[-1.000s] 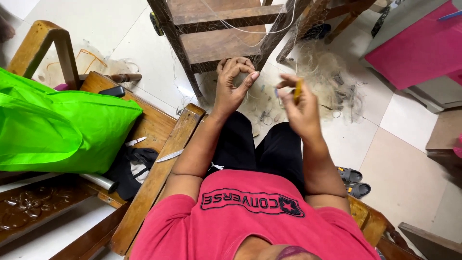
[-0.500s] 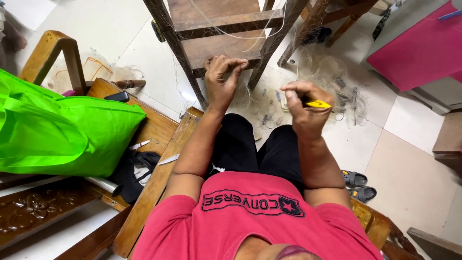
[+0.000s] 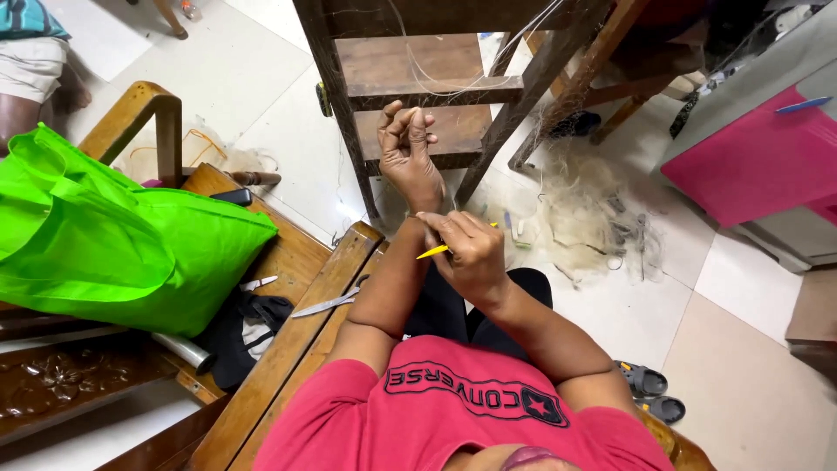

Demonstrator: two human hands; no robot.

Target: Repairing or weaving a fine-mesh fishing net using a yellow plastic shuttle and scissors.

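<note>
— Two hands were seen; what was gripped by the right hand [image 3: 471,253]?

— A yellow tool [image 3: 436,251] was pinched in its closed fingers, its tip poking out leftward.

— And beyond it?

— The left hand [image 3: 408,153] was raised, fingers curled around thin pale thread [image 3: 453,83], just before a wooden stool [image 3: 410,61].

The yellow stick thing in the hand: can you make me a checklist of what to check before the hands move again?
1. Right hand has a firm grip on the yellow tool: ok.
2. Left hand raised near the wooden frame, fingers curled: ok.
3. Thin thread held in the left hand: cannot tell, too fine.
4. Scissors lying on the wooden bench, away from both hands: ok.
5. Floor by the frame is tidy: not ok, a tangle of loose fibre lies there.
</note>
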